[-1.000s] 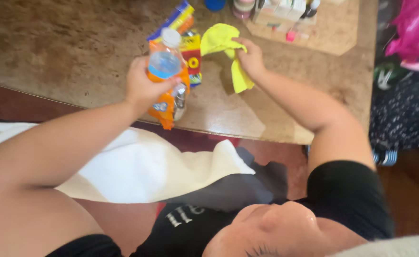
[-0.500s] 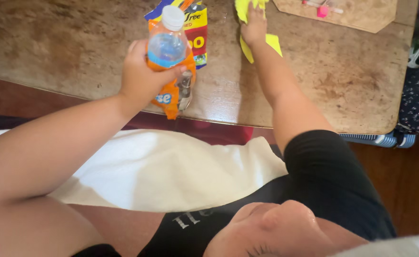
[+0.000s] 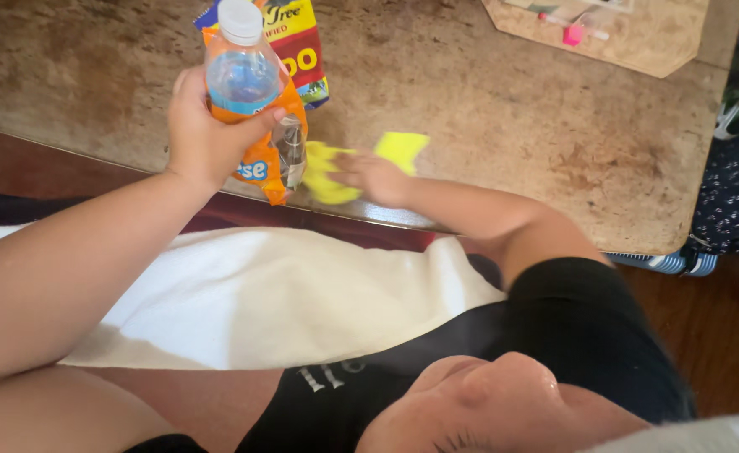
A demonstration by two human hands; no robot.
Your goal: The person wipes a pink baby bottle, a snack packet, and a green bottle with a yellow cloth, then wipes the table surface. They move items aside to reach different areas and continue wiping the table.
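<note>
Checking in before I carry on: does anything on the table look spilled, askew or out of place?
No spill shows. The left hand holds a bottle and orange packet lifted off the table; the right hand presses a yellow cloth near the edge. The tabletop looks mottled and worn.

I take this for a home, likely a kitchen or dining corner. I see a mottled brown stone counter [image 3: 487,109] with a rounded edge over a dark wood floor [image 3: 722,335], snack bags [image 3: 298,50] lying on it, a cork board [image 3: 638,33] at its far end, and patterned fabric [image 3: 738,201] heaped beside it, all household clutter.
</note>
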